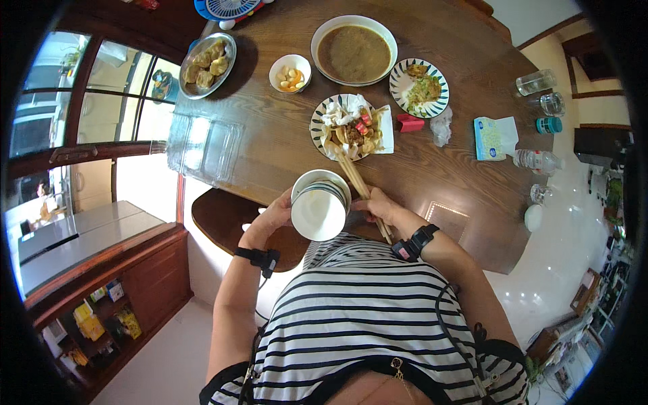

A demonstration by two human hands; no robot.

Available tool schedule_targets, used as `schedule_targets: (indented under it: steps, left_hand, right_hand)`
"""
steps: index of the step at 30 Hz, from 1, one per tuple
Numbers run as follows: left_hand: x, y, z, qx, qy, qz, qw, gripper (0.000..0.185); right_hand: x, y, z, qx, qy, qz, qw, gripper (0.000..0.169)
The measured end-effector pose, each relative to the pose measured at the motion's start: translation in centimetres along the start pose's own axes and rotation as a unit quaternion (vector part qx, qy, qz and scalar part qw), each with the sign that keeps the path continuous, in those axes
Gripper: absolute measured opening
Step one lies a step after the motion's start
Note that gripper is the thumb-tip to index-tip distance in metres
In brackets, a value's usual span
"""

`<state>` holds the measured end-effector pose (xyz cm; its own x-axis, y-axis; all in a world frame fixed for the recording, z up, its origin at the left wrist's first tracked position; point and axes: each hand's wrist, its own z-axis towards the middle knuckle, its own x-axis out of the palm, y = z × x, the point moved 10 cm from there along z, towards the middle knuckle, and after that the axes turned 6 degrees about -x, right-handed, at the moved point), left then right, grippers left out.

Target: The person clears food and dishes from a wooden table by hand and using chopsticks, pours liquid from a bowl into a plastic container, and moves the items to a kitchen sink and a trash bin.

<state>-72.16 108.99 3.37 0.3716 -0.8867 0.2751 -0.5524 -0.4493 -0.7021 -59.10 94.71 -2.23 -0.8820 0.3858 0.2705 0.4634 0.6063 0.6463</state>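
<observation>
A stack of white bowls (318,215) is in front of my body at the table's near edge, tilted so that the top bowl's inside shows. My left hand (276,217) grips the stack from its left side, its fingers partly hidden. On the right, my right hand (377,205) holds a bundle of wooden chopsticks (357,177), with its fingertips close to the bowls; whether they touch them I cannot tell. The chopsticks' far ends lie over the rim of a patterned plate (316,124) heaped with crumpled tissues, red wrappers and food scraps.
Farther back on the wooden table (273,131) stand a large bowl of brown soup (354,53), a small bowl (290,73), a plate of food (419,87) and a metal dish of dumplings (207,66). Clear plastic trays (205,149) lie left; a tissue pack (488,139), bottles and glasses stand right.
</observation>
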Motion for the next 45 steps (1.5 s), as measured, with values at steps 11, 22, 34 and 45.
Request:
schedule_targets:
  steps: [11,22,34,45]
  left_hand:
    - [0.4,2.5,2.1,-0.019,-0.043,-0.005,0.999,0.059]
    - [5.6,-1.6,3.8,-0.047,0.015,0.103,0.993,0.056]
    - [-1.9,0.0,12.3,-0.055,-0.066,-0.106,0.991,0.041]
    - [-0.6,0.1,12.7,-0.013,-0.143,-0.161,0.976,0.038]
  right_hand:
    - [0.3,-5.5,0.8,0.046,0.057,0.145,0.987,0.037]
    - [-4.4,-5.9,-3.1,-0.056,0.003,0.308,0.950,0.043]
    - [-9.1,-2.2,-13.5,-0.146,-0.167,0.345,0.912,0.053]
    - [-13.9,-4.3,-15.9,-0.165,-0.209,0.407,0.874,0.050]
